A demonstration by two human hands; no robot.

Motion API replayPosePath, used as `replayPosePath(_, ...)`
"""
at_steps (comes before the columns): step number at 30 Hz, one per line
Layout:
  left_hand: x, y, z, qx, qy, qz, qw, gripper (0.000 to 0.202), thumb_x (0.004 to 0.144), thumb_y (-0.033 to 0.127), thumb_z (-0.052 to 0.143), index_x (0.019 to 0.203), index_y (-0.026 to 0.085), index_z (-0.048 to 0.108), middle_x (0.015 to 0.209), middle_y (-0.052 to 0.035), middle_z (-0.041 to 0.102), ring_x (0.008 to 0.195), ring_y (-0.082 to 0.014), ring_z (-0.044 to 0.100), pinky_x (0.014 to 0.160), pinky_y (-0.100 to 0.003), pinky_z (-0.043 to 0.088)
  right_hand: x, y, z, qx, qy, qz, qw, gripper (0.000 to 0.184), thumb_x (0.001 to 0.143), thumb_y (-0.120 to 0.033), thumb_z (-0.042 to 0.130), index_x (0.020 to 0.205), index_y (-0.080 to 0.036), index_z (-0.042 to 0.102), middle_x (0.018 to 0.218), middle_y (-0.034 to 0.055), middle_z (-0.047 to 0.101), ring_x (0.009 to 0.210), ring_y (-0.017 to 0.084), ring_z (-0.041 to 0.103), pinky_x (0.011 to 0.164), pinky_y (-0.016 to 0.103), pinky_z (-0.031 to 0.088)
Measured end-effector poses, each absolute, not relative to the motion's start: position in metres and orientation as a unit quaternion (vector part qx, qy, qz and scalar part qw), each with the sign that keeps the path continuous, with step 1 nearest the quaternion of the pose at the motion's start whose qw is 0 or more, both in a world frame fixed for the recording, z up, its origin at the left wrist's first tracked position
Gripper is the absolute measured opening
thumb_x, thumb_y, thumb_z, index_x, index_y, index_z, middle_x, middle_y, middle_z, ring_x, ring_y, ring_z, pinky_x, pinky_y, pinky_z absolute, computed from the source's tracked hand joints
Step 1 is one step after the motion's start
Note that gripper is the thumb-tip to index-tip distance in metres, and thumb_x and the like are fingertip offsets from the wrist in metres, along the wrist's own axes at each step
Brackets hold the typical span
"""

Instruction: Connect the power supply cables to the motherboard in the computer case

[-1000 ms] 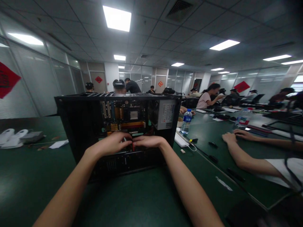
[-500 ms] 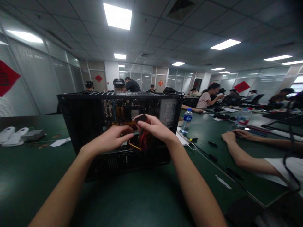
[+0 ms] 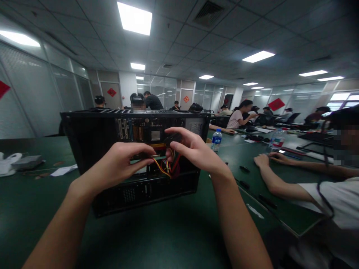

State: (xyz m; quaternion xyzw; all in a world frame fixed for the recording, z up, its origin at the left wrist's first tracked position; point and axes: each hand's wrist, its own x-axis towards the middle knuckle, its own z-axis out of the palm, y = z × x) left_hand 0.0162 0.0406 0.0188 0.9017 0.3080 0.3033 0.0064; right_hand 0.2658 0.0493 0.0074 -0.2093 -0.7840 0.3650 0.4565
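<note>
An open black computer case stands before me on the green table. Inside it I see the motherboard with its slots, and a labelled power supply at the right, partly covered by my right hand. My left hand pinches a thin yellow, red and black cable between thumb and fingers. Around a dark bundled cable, my right hand is closed. Several coloured wires hang below it, in front of the case. The cable ends are hidden by my fingers.
Behind the case to the right stands a water bottle. At the right a co-worker's arms rest on the table near small black items. A grey box and white paper lie left.
My left hand has closed on the yellow, red and black cable. My right hand has turned slightly, still holding the dark bundle. The view has shifted, so the scene sits further left.
</note>
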Motion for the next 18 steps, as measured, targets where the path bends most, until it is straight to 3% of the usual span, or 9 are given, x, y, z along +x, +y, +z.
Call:
replayPosePath(10, 0.020, 0.048, 0.006, 0.895, 0.256, 0.359, -0.065, 0.045, 0.092, 0.043, 0.063, 0.133, 0.025, 0.056, 0.101, -0.0027, 0.077, 0.089, -0.0177, 0.074, 0.085, -0.028, 0.058, 0.258, 0.047, 0.005, -0.267, -0.833, 0.220, 0.431, 0.045, 0.093, -0.035, 0.063, 0.135, -0.022, 0.057, 0.110, 0.0065, 0.069, 0.091, 0.021, 0.068, 0.077, 0.034, 0.058)
replayPosePath(18, 0.021, 0.053, -0.001, 0.895, 0.268, 0.336, -0.115, 0.049, 0.091, 0.049, 0.060, 0.134, 0.025, 0.057, 0.102, -0.0039, 0.075, 0.087, -0.0185, 0.073, 0.082, -0.029, 0.058, 0.256, 0.050, 0.003, -0.241, -0.846, 0.239, 0.412, 0.044, 0.092, -0.034, 0.063, 0.133, -0.020, 0.058, 0.121, 0.0072, 0.066, 0.106, 0.023, 0.063, 0.087, 0.036, 0.056)
